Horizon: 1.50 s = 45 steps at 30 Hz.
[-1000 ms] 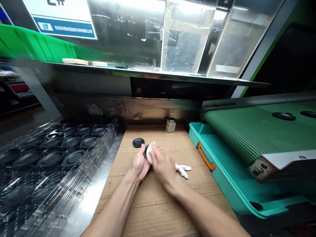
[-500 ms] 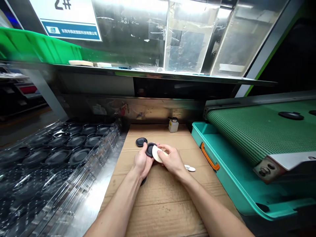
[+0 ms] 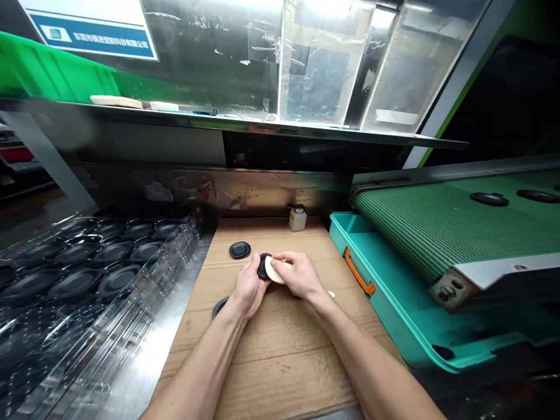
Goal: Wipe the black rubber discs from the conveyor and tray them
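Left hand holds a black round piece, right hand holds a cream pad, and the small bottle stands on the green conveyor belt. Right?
Not quite: the small bottle stands on the cardboard, not the green conveyor belt, as the head view shows. The left hand does hold the black round piece, the right hand the cream pad.

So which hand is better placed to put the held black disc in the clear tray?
Probably the left hand: it holds the black disc, and the clear tray lies leftward. The right hand holds a white pad.
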Available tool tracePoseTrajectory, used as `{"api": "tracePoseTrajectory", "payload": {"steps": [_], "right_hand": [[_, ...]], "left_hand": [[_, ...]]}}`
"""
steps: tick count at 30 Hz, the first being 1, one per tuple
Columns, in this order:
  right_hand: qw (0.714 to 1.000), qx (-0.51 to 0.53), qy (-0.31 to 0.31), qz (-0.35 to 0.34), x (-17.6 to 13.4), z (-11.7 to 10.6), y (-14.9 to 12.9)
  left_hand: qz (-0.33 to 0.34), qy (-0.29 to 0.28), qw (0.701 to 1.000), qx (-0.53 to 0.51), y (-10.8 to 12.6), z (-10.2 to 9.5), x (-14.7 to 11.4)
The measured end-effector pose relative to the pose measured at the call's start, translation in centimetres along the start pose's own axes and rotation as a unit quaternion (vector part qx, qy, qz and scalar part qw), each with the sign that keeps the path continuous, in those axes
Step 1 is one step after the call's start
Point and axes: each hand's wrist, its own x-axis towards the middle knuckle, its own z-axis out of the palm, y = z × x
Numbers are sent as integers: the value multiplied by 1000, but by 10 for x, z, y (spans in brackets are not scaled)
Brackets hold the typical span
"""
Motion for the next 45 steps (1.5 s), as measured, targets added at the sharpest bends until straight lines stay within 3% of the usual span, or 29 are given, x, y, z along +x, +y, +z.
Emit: {"api": "tracePoseTrajectory", "payload": {"steps": [3, 6, 11, 16, 19, 21, 25, 27, 31, 34, 38, 42, 45], "right_hand": [[998, 18, -52, -20, -1, 2, -2], [993, 4, -116, 9, -3, -5, -3], [999, 5, -52, 16, -2, -9, -3], [990, -17, -130, 48, -3, -13, 1], [995, -51, -70, 52, -2, -16, 2], [997, -64, -30, 15, -2, -13, -1], [992, -96, -66, -45, -4, -6, -11], [985, -160, -56, -19, -7, -4, -15], [948, -315, 46, 22, -14, 3, -21], [922, -385, 37, 17, -14, 11, -24], [904, -414, 54, 94, -9, 16, -27], [909, -412, 35, 49, -11, 19, -25], [907, -411, 62, 67, -12, 21, -24]], "left_hand": [[-13, 1, 1000, -13, 0, -1, 0], [-28, -5, 1000, -3, 3, -2, -1], [-29, -7, 1000, 10, -1, 2, -3], [-37, 1, 999, 7, -4, 1, -3], [-31, 6, 999, 16, -6, 2, -2], [-28, 10, 1000, 11, -7, 2, -1], [-52, 30, 998, -25, -4, 0, 2], [-62, 33, 997, -39, -2, -1, 3], [-74, 12, 996, -38, -2, 2, 1], [-79, 0, 996, -29, -4, 4, -2], [-78, -7, 997, -21, -3, 3, -3], [-73, 6, 997, -33, -1, 3, -2], [-60, 1, 998, -35, -4, 2, -2]]}}
